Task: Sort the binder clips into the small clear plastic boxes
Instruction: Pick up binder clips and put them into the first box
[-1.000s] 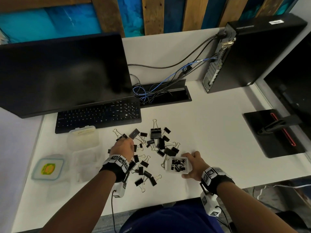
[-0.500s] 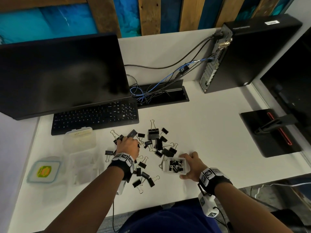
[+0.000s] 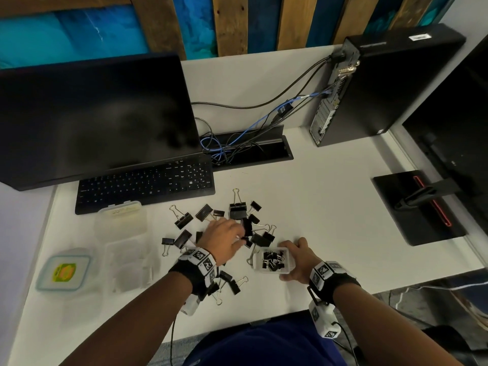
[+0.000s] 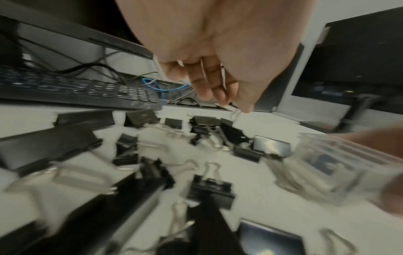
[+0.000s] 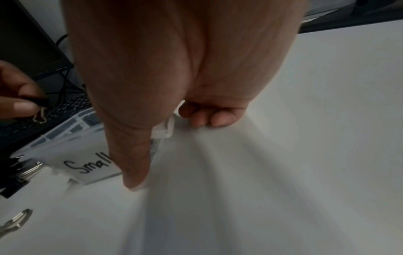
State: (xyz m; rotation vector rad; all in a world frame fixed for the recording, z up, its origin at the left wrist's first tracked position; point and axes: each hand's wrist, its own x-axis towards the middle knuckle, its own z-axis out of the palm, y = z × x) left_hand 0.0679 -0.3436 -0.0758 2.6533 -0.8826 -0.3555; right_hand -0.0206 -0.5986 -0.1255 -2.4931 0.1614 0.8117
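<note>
Several black binder clips [image 3: 237, 211] lie scattered on the white desk [image 3: 317, 207]. My left hand [image 3: 227, 237] hovers over the pile and pinches a small binder clip [image 5: 40, 110] by its body, wire loop hanging down. My right hand [image 3: 298, 260] grips a small clear plastic box [image 3: 273, 261] with several small clips inside. In the right wrist view the box [image 5: 87, 155] carries a label reading "Small". The left wrist view shows my left hand [image 4: 231, 96] above the clips [image 4: 210, 188], with the box [image 4: 327, 165] blurred at the right.
Two clear boxes [image 3: 124, 220] and a lidded box with a yellow sticker [image 3: 63, 272] sit at the left. A keyboard [image 3: 145, 183] and monitor [image 3: 92, 120] stand behind the pile. A computer tower [image 3: 383, 83] and monitor stand [image 3: 420, 207] are at the right.
My left hand moved right across the pile toward the box, now pinching a small clip. My right hand kept hold of the box.
</note>
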